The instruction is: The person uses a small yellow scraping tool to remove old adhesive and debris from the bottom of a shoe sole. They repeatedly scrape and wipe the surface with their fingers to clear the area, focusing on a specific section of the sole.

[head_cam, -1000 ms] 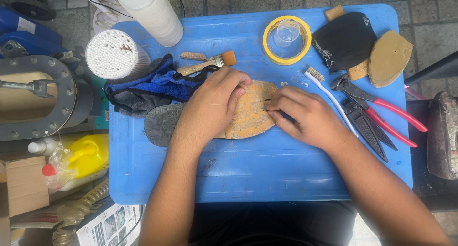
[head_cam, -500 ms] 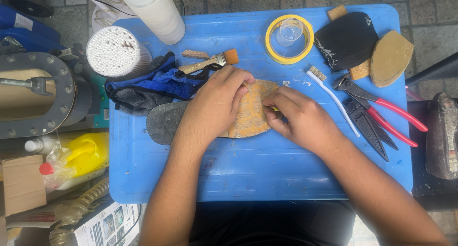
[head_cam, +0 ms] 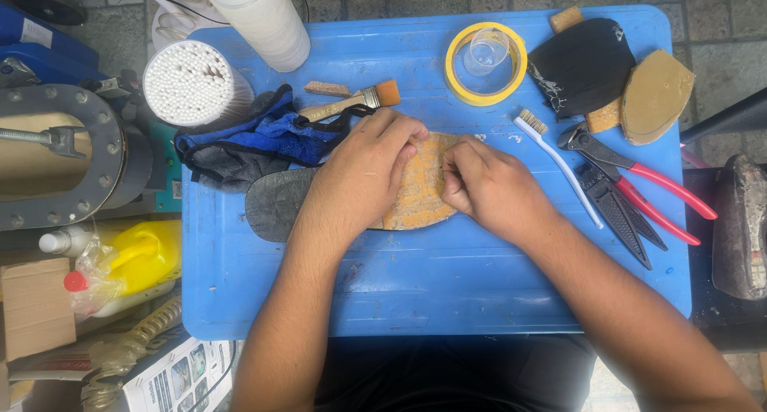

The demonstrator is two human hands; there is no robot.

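Shoe sole (head_cam: 419, 196), yellowish with glue, lies flat mid blue table (head_cam: 447, 292), left hand (head_cam: 359, 176) pressing it down to steady it while right hand (head_cam: 487, 188) pinches its edge, pliers (head_cam: 639, 180) parked nearby.

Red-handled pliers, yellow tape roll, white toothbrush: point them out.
red-handled pliers (head_cam: 667, 190), head view, on a red handle.
yellow tape roll (head_cam: 457, 76), head view, on its left rim.
white toothbrush (head_cam: 563, 172), head view, on its handle.

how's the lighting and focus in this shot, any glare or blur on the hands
Head view: soft, even daylight, only faint shadows under the left hand and right hand; both sharp, as is the orange sole; mild sheen on the blue table; edges slightly bent by the wide lens.
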